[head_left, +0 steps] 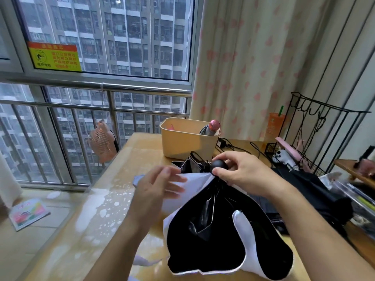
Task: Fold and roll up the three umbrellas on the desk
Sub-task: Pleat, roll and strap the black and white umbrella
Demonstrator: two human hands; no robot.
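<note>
Two hands are in view: a left hand and a right hand. There is one desk and one beige bin. There are three umbrellas: a black-and-white umbrella at the front, a black umbrella at the right, and a pink-capped umbrella in the bin. There is one orange cup, one wire rack, one small fan, one yellow sticker on the window, and one booklet on the floor.

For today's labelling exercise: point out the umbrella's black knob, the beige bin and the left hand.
black knob (219,164), head view, its rounded top.
beige bin (182,144), head view, its front wall.
left hand (152,187), head view, its middle.
</note>
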